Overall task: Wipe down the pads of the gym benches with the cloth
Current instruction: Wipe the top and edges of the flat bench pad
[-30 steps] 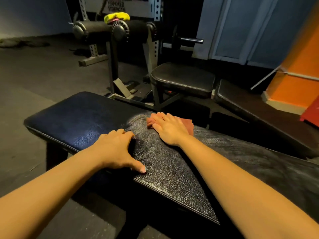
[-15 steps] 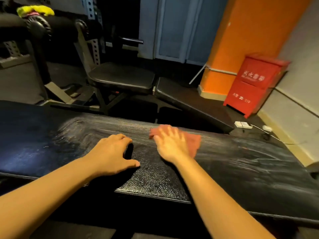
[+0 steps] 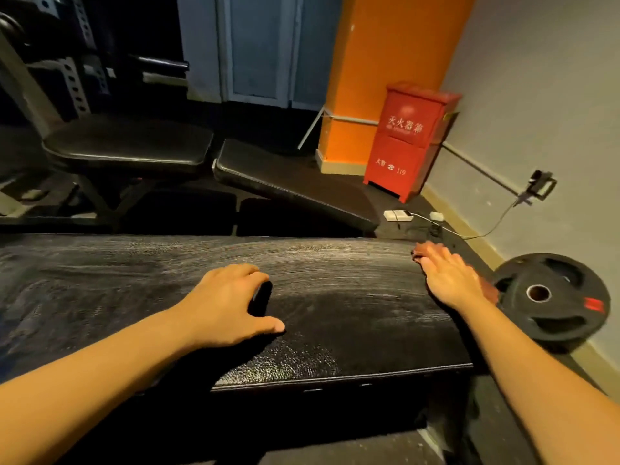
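One head view is showing everything. Most of the near bench pad (image 3: 335,297) is carrying pale, streaky wipe marks running from its left part across to its right end, so this surface is looking nearly covered. The far-left stretch is looking darker, and I cannot tell whether it is wiped. The reddish cloth (image 3: 418,255) is lying at the pad's far right end, flattened under the right hand (image 3: 449,280), whose fingers (image 3: 436,255) are lying straight on it, pressing, not clutching. The left hand (image 3: 228,303) is bracing on the middle of the pad, fingers loosely bent, holding nothing. Beyond, a second bench's seat pad (image 3: 127,146) and sloping back pad (image 3: 285,182) are showing no streaks, so they are probably awaiting wiping.
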`<state>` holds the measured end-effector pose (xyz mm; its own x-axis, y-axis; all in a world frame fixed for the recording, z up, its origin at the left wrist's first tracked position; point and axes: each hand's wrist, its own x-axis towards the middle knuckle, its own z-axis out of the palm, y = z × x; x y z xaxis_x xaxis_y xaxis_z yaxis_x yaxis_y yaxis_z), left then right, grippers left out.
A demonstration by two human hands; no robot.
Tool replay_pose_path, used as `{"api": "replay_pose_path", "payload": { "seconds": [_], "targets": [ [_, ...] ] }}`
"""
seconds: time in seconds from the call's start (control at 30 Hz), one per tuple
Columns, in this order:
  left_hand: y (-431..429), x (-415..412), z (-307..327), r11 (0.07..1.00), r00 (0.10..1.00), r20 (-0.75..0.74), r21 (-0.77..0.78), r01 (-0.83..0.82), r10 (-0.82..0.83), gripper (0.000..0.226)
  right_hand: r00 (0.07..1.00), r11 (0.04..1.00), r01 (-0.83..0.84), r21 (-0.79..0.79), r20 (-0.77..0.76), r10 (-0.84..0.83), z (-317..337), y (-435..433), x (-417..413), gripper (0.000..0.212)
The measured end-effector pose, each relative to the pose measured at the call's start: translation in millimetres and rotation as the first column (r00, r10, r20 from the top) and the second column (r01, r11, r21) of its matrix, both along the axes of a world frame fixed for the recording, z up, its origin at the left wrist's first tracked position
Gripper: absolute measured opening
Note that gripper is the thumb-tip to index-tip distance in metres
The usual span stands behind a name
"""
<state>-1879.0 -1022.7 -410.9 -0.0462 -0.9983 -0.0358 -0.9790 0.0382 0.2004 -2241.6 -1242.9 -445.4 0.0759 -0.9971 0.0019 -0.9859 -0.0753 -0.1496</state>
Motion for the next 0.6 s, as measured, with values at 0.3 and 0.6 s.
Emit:
{"api": "replay_pose_path", "payload": {
  "seconds": [0.3, 0.6],
  "targets": [
    [-16.4, -12.1, 7.9, 0.995, 0.996, 0.015, 0.046, -0.088, 0.087, 0.046, 0.753, 0.756, -0.655, 0.002, 0.084, 0.652, -16.4, 171.7, 147.3, 0.061],
    [-11.7, -27.3, -10.6, 0.999, 0.999, 0.029, -0.003, 0.032, -0.032, 0.094, 0.997, 0.997, 0.081, -0.010, 0.000, -0.081, 9.0, 95.1, -67.0, 0.049]
  ]
}}
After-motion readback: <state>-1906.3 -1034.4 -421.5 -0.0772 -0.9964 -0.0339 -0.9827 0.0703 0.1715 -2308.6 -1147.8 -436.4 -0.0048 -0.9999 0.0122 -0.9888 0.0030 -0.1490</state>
